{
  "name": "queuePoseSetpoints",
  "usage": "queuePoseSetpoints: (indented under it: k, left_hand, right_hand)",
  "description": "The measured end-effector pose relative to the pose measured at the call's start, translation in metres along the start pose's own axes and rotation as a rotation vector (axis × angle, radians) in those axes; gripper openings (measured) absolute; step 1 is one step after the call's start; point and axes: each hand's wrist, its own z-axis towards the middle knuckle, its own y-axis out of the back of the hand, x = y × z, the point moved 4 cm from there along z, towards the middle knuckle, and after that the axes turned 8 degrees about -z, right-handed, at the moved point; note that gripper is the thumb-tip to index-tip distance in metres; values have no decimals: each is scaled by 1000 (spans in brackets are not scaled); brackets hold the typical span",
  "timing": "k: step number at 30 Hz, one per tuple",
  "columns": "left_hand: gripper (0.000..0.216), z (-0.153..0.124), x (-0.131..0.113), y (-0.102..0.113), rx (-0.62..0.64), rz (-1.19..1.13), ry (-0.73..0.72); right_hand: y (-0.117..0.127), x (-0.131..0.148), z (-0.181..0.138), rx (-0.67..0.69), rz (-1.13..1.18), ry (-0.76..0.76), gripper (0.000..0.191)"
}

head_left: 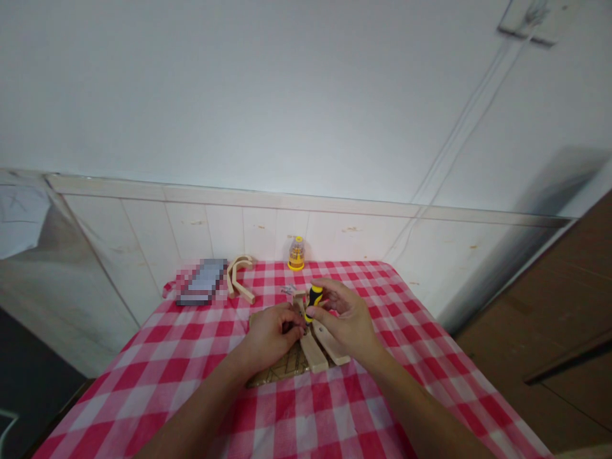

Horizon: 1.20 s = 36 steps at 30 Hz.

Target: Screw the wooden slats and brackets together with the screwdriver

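My right hand (348, 319) grips a yellow and black screwdriver (314, 299) by its handle, upright with its lower end over pale wooden pieces. Close beside that lower end is my left hand (275, 330), its fingertips pinched together; whatever they hold is too small or hidden to make out. Under both hands lie a flat wooden piece (313, 354) and a second wooden piece (332, 344) to its right. These rest on a brown patterned board (280, 373), partly covered by my left hand. Just beyond the hands sits a small clear packet (287, 289).
A red-and-white checked cloth (382, 395) covers the table. Toward the back stand a yellow screwdriver-bit case (296, 254), curved wooden pieces (241, 280) and a blurred-out flat device (203, 282). A white panelled wall (335, 233) borders the far edge; a brown cabinet (540, 357) is at right.
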Motion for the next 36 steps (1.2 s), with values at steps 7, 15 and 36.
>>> queuePoseSetpoints:
  k: [7,15,36]
  left_hand:
    - [17,1,4,-1,0,-6,7]
    - [12,1,4,1,-23,-108,25]
    - [17,5,-1,6,-43,-75,161]
  right_hand:
    - [1,-1,0,-8,16,-7,40]
    - [4,-5,2,-125,57,-2,45]
    - [5,-12,7,-181,133,-17,47]
